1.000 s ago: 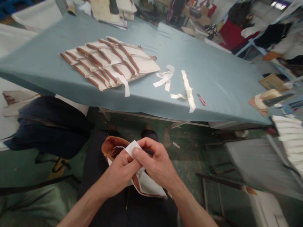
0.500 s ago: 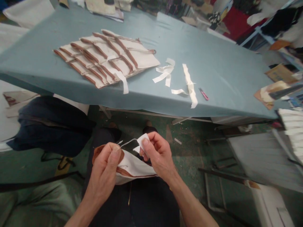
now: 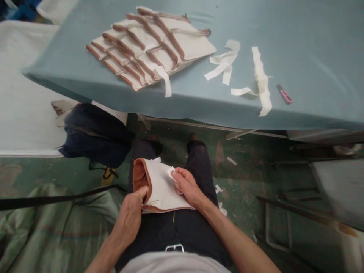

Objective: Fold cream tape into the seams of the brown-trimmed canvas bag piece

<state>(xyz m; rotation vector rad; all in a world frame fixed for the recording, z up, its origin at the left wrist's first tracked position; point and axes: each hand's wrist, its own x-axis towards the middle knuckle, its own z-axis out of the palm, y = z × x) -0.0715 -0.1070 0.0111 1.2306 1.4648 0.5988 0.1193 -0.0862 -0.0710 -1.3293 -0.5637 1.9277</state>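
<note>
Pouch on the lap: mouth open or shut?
Open. The pouch gapes at its brown-edged mouth, brown inside showing; the left hand is at that end.

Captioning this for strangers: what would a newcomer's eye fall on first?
Probably the fanned row of brown-edged cream cloth pouches on the blue-green covered table. Nearer, a similar cream cloth pouch lies on the dark trousers, left hand at its brown mouth, right hand pinching a small white strip.

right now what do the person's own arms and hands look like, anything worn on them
The left hand and right hand are ungloved, and both forearms are bare, with no sleeve in view. No watch, bracelet or ring shows, though part of the left hand is hidden.
</note>
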